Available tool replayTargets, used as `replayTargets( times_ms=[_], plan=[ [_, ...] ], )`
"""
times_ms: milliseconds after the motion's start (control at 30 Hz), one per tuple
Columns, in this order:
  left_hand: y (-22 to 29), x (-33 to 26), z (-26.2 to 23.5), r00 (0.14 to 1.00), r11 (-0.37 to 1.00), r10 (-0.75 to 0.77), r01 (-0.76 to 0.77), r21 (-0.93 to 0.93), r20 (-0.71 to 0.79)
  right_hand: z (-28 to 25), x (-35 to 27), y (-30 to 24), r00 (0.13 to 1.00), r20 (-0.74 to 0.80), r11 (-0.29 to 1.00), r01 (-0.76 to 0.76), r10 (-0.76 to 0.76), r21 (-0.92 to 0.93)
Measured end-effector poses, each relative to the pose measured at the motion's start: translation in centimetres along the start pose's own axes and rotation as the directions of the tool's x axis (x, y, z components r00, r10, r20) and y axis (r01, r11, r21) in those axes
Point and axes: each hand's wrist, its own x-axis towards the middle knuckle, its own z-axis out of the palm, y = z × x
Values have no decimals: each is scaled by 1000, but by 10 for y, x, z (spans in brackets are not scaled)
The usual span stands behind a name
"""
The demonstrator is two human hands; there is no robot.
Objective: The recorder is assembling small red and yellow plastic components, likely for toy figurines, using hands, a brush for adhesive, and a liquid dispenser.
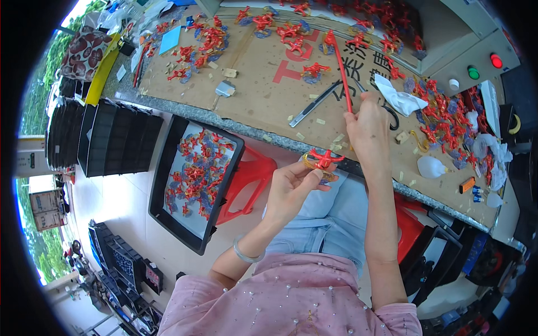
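My left hand (288, 190) pinches a small red figurine (323, 159) with yellow and bluish parts, just off the near edge of the workbench. Its fingers and thumb close around the lower part, so that part is partly hidden. Over the cardboard-covered bench top, my right hand (368, 126) grips the near end of a long thin red stick (342, 70). The stick points away from me and widens near its far end. Beside it on the cardboard lies a utility knife (314, 105). A crumpled white tissue (400, 98) rests beyond my right hand.
Similar red figurines (210, 42) lie in clusters, with a large pile (443, 115) at right. A white squeeze bottle (430, 167) lies near it. Left of me, a black tray (154, 193) of figurines sits by a red stool (252, 173). Behind are stacked black crates (120, 137).
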Motion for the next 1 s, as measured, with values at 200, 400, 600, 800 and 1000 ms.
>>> replayTargets(
  times_ms=[200,400,600,800,1000],
  plan=[
    [-3,3,1,1000,999,-5,4,-41,-19,-31,-24,7,994,89,941,-83,56,329],
    [-12,11,17,999,1000,8,-8,12,-38,-50,-91,4,975,-219,572,156,43,805],
    [-11,14,36,996,997,73,-72,15,-53,-27,-109,17,939,-339,646,298,-63,703],
    [-19,8,39,999,999,21,-20,31,-34,-37,-111,16,920,-371,723,342,-127,601],
    [-15,12,38,998,995,31,-36,-97,-62,-35,-107,20,937,-345,798,244,-48,551]
  ],
)
